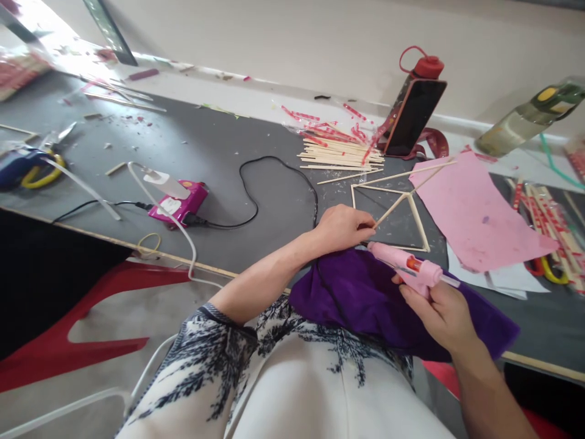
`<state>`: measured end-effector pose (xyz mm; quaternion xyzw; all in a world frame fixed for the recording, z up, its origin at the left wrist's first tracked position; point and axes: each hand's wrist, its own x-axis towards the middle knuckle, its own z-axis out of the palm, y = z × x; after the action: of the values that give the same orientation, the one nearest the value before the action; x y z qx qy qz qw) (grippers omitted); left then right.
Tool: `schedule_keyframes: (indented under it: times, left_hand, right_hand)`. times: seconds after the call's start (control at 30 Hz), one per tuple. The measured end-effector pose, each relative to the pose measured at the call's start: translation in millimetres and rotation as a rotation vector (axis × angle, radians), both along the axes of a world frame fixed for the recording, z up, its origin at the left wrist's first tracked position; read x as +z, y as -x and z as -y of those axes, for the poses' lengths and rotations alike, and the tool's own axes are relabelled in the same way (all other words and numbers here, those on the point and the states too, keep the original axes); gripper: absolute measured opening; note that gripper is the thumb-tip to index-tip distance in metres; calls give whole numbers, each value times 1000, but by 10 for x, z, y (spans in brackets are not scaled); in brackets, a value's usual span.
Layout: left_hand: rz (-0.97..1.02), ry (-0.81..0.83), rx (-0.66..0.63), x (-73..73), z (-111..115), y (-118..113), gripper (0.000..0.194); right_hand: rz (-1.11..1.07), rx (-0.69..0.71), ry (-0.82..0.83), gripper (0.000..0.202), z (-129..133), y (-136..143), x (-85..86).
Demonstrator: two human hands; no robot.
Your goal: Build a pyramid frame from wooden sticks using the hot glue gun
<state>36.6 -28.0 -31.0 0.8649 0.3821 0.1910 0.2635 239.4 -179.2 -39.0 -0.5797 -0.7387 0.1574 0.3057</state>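
Observation:
My left hand (342, 228) pinches a thin wooden stick at the near left corner of a stick frame (418, 219). The frame lies on the grey table, with some sticks slanting up and meeting toward the far right. In my right hand (441, 311) is a pink glue gun (404, 265), its nozzle pointing left, close to the fingertips of my left hand. A clear glue stick pokes out of its rear. Under both hands a purple cloth (361, 299) hangs over the table edge. My left fingers hide the corner being held.
Loose sticks (340, 152) and red-white wrappers lie behind the frame. A phone (414, 116) leans against a red-capped bottle (428, 67); a green-lidded bottle (534, 116) stands right. Pink paper (479, 210) lies beside the frame. A magenta power strip (178, 204) with cords and yellow-handled scissors (43, 174) are left.

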Motion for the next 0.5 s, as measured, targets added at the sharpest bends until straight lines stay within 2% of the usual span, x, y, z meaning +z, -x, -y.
schedule_keyframes:
  times: [0.2,0.5]
  left_hand:
    - [1,4,-5,-8,5,-7,24]
    - [10,11,-4,-29,3,-15,24]
  right_hand:
    - [96,-63,25,21,6,-28,-66]
    - [168,-53,-56,31,-16,-48,-132]
